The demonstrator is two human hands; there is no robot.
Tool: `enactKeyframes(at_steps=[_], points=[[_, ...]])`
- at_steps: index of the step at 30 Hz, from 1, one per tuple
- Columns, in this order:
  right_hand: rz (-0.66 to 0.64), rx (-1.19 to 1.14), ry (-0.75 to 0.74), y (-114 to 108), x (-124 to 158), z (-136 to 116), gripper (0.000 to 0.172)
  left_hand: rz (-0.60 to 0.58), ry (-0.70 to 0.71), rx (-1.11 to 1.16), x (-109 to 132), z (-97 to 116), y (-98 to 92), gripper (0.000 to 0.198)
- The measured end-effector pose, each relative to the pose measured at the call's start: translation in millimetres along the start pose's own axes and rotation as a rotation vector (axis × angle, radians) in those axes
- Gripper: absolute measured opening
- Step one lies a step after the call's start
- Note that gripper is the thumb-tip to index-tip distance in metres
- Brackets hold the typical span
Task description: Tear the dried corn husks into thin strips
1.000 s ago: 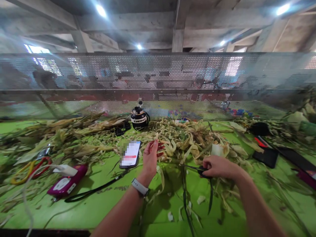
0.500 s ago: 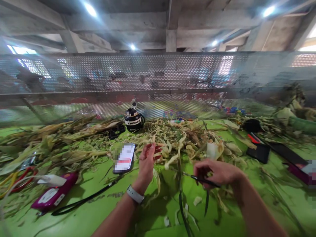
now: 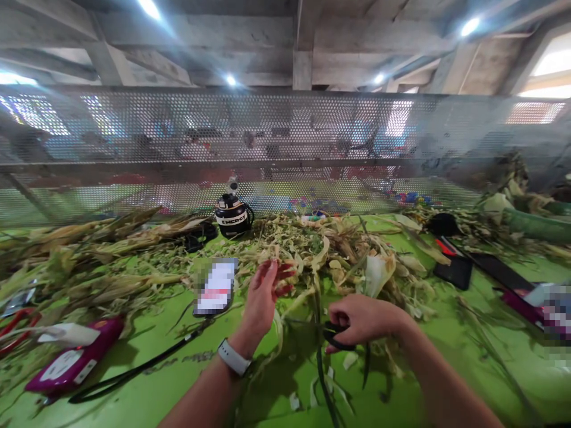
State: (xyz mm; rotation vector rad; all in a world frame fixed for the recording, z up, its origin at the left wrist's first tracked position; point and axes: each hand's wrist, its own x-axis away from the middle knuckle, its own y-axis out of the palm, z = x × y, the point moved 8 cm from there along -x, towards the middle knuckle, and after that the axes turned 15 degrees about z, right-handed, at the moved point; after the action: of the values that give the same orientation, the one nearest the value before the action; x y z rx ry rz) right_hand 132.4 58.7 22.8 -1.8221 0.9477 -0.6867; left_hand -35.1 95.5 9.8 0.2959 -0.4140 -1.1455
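Observation:
My left hand (image 3: 265, 291) is raised over the near edge of a heap of dry corn husks (image 3: 307, 238). Its fingers are spread and I see nothing held in them. A pale husk strip (image 3: 297, 303) lies just below those fingers. My right hand (image 3: 361, 321) is closed around black-handled scissors (image 3: 339, 337), whose thin blades point left toward my left wrist. Between the hands, a long dark green leaf strip (image 3: 322, 374) runs down toward me. Small white husk scraps (image 3: 294, 402) lie on the green tabletop (image 3: 267, 410).
A phone (image 3: 217, 286) lies left of my left hand, near a black strap (image 3: 134, 371) and a purple power bank (image 3: 75, 359). A black jar (image 3: 233, 215) marked ENERGY stands behind. Another dark phone (image 3: 454, 270) lies right. A perforated metal screen (image 3: 285, 131) runs along the back.
My right hand has moved left with the scissors, closer to the leaf strip and my left hand. The left hand's fingers have spread a little. The whole view has shifted slightly.

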Motion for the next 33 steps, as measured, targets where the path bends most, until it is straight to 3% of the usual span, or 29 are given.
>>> enactKeyframes(at_steps=[4,7,10,14,18,24,33], points=[[0.026,0.078,-0.039,3,-2,-6,0.034,-0.255,-0.277,-0.073,9,-41,15.5,0.029],[0.044,0.06,-0.013,-8,4,0,0.032,-0.238,-0.354,-0.138,5,-62,10.3,0.026],[0.08,-0.063,0.07,-31,16,14,0.031,-0.202,-0.377,-0.145,1,-67,6.6,0.025],[0.112,-0.406,0.099,-48,21,16,0.033,-0.154,-0.271,-0.129,3,-54,7.2,0.03],[0.213,-0.628,0.175,-37,6,8,0.036,-0.067,-0.109,-0.059,4,-33,6.1,0.038],[0.213,-0.677,0.297,-9,-10,4,0.038,0.071,0.002,0.073,-6,-19,-4.2,0.03],[0.255,-0.669,0.34,3,-19,5,0.041,0.062,0.04,0.103,-4,-12,-2.4,0.031]])
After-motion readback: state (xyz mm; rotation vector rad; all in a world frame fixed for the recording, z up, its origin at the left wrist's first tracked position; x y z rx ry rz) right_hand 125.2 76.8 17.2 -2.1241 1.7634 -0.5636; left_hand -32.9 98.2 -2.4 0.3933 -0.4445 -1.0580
